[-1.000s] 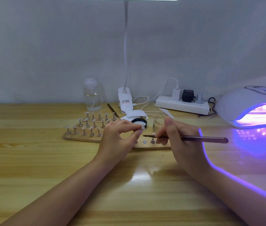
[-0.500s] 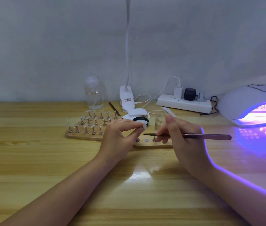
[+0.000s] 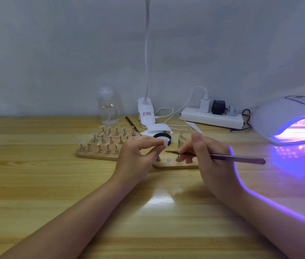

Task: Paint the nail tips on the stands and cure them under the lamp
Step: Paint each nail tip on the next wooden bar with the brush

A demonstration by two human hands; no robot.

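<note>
Left hand (image 3: 134,156) pinching nail tip (image 3: 165,142) on its stand, right hand (image 3: 209,157) gripping brush (image 3: 237,158); tip probably light, slick, best held by stand.

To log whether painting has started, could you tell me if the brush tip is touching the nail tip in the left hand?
Apart. The head view shows the brush tip ending below and right of the nail tip, with wood board visible between.

No legible text; lamp clip label (image 3: 146,114) too blurred.
</note>
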